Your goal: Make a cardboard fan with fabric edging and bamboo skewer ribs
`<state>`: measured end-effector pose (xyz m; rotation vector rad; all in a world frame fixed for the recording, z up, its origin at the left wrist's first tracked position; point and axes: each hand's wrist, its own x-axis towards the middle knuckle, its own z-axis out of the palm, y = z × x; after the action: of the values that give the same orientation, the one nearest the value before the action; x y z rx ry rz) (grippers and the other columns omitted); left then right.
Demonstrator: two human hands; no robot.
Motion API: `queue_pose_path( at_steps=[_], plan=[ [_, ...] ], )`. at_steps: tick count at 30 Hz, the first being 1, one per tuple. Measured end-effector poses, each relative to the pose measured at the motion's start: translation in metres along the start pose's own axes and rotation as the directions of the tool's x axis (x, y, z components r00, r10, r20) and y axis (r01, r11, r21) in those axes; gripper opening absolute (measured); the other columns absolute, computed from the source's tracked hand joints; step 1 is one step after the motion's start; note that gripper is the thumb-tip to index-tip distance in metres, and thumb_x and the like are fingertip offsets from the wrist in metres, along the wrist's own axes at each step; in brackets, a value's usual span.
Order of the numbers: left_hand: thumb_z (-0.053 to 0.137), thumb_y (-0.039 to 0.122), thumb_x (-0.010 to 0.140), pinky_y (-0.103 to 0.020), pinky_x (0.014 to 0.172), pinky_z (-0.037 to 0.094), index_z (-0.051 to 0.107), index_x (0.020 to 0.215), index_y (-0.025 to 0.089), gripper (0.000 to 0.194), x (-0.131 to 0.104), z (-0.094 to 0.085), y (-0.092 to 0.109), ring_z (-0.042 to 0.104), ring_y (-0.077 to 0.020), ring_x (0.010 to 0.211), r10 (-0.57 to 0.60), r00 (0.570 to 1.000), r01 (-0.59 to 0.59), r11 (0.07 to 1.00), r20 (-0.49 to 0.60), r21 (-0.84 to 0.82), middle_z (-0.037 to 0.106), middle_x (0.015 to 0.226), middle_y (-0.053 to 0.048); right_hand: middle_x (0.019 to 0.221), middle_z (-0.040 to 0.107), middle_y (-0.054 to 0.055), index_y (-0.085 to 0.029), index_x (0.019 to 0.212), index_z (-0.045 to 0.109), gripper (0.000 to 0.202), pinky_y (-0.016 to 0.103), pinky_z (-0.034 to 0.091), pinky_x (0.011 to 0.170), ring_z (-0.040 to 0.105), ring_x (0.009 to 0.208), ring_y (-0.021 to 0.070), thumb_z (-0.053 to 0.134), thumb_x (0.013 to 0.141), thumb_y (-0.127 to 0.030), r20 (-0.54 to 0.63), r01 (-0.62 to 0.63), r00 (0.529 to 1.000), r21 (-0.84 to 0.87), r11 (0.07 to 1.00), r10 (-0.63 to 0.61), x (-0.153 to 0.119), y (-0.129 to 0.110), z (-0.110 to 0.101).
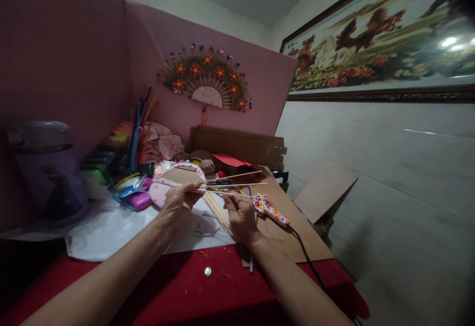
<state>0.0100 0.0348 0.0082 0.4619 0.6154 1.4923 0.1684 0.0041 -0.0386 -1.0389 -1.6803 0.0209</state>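
My left hand [181,200] is closed on the edge of a rounded cardboard piece [181,175] with a pink, spotted fabric border. Several thin wooden sticks [245,184] fan out to the right from that edge. My right hand [241,217] pinches the lowest of these sticks near its middle. Below the hands, a bundle of wooden sticks [215,209] lies on white sheeting [100,232], partly hidden by my right hand. A flower-patterned glue gun [272,212] rests on flat cardboard just right of my right hand.
A purple jug [48,172] stands at the left. Bagged craft supplies [135,195] and pipe cleaners [139,133] crowd the back left. A black cord [306,252] crosses the cardboard sheet [297,232]. A decorated fan [208,81] hangs on the pink panel above the red cloth-covered table [178,286].
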Motion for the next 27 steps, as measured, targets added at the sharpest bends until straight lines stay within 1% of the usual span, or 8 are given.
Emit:
queue_pose_path(
  at_steps=[7, 9, 12, 14, 16, 19, 23, 27],
  plan=[
    [0.052, -0.008, 0.067, -0.019, 0.047, 0.051, 0.059, 0.062, 0.009, 0.019, 0.0, -0.001, 0.002, 0.058, -0.0101, 0.048, -0.019, 1.0, 0.019, 1.0, -0.011, -0.008, 0.064, 0.055, -0.004, 0.062, 0.063, 0.003, -0.017, 0.082, 0.066, 0.022, 0.026, 0.044, 0.062, 0.059, 0.062, 0.0163, 0.048, 0.088, -0.028, 0.017, -0.051, 0.999, 0.01, 0.999, 0.051, -0.001, 0.0, 0.001],
    [0.051, -0.008, 0.069, -0.019, 0.048, 0.052, 0.06, 0.063, 0.007, 0.019, 0.0, 0.0, 0.004, 0.06, -0.0102, 0.05, -0.022, 1.0, 0.022, 1.0, -0.017, -0.004, 0.065, 0.057, -0.004, 0.063, 0.063, 0.003, -0.017, 0.078, 0.066, 0.023, 0.026, 0.043, 0.065, 0.059, 0.064, 0.0159, 0.049, 0.087, -0.029, 0.016, -0.094, 0.995, 0.026, 0.995, 0.093, 0.0, 0.0, 0.002],
    [0.049, -0.008, 0.072, -0.019, 0.047, 0.051, 0.061, 0.064, 0.006, 0.02, -0.001, 0.002, 0.005, 0.059, -0.01, 0.049, -0.026, 0.999, 0.026, 1.0, -0.031, 0.0, 0.065, 0.057, -0.004, 0.059, 0.058, 0.001, -0.017, 0.068, 0.062, 0.029, 0.024, 0.041, 0.057, 0.054, 0.055, 0.013, 0.048, 0.086, -0.033, 0.045, -0.247, 0.969, 0.132, 0.96, 0.243, 0.004, -0.002, 0.004],
    [0.048, -0.008, 0.072, -0.019, 0.047, 0.052, 0.061, 0.062, 0.006, 0.022, -0.001, 0.002, 0.006, 0.059, -0.0101, 0.048, -0.035, 0.999, 0.035, 0.999, -0.027, 0.003, 0.065, 0.056, -0.005, 0.058, 0.055, -0.001, -0.017, 0.068, 0.06, 0.029, 0.022, 0.036, 0.048, 0.047, 0.048, 0.0106, 0.046, 0.086, -0.034, 0.096, -0.364, 0.931, 0.22, 0.905, 0.352, 0.009, -0.004, 0.003],
    [0.047, -0.008, 0.073, -0.019, 0.047, 0.052, 0.061, 0.061, 0.006, 0.023, 0.0, 0.002, 0.007, 0.06, -0.0103, 0.047, -0.046, 0.999, 0.046, 0.999, -0.023, 0.005, 0.065, 0.056, -0.005, 0.06, 0.054, -0.002, -0.017, 0.072, 0.06, 0.023, 0.021, 0.033, 0.045, 0.044, 0.047, 0.0096, 0.047, 0.084, -0.032, 0.156, -0.437, 0.899, 0.255, 0.863, 0.409, 0.017, -0.007, 0.001],
    [0.047, -0.009, 0.072, -0.02, 0.046, 0.052, 0.06, 0.06, 0.007, 0.023, 0.001, 0.001, 0.007, 0.059, -0.01, 0.046, -0.042, 0.999, 0.042, 0.999, -0.013, -0.01, 0.064, 0.055, -0.004, 0.06, 0.053, -0.003, -0.017, 0.067, 0.058, 0.013, 0.02, 0.033, 0.047, 0.046, 0.052, 0.0096, 0.053, 0.076, -0.025, 0.24, -0.475, 0.873, 0.216, 0.853, 0.425, 0.032, -0.01, -0.002],
    [0.049, -0.009, 0.071, -0.019, 0.046, 0.051, 0.059, 0.063, 0.008, 0.021, 0.003, -0.003, 0.006, 0.059, -0.0097, 0.048, -0.008, 1.0, 0.008, 1.0, 0.017, -0.021, 0.065, 0.057, -0.004, 0.052, 0.049, -0.003, -0.018, 0.056, 0.055, 0.018, 0.02, 0.033, 0.046, 0.045, 0.05, 0.0107, 0.052, 0.074, -0.023, 0.317, -0.498, 0.844, 0.165, 0.852, 0.432, 0.038, -0.014, -0.007],
    [0.051, -0.007, 0.07, -0.021, 0.049, 0.052, 0.061, 0.067, 0.007, 0.018, 0.005, -0.008, 0.003, 0.059, -0.0101, 0.049, -0.013, 0.999, 0.013, 1.0, -0.034, 0.016, 0.065, 0.059, -0.004, 0.06, 0.057, 0.002, -0.022, 0.065, 0.062, 0.023, 0.024, 0.042, 0.06, 0.054, 0.062, 0.0151, 0.047, 0.082, -0.028, 0.302, -0.403, 0.898, 0.28, 0.871, 0.319, 0.015, -0.023, -0.021]
  ],
)
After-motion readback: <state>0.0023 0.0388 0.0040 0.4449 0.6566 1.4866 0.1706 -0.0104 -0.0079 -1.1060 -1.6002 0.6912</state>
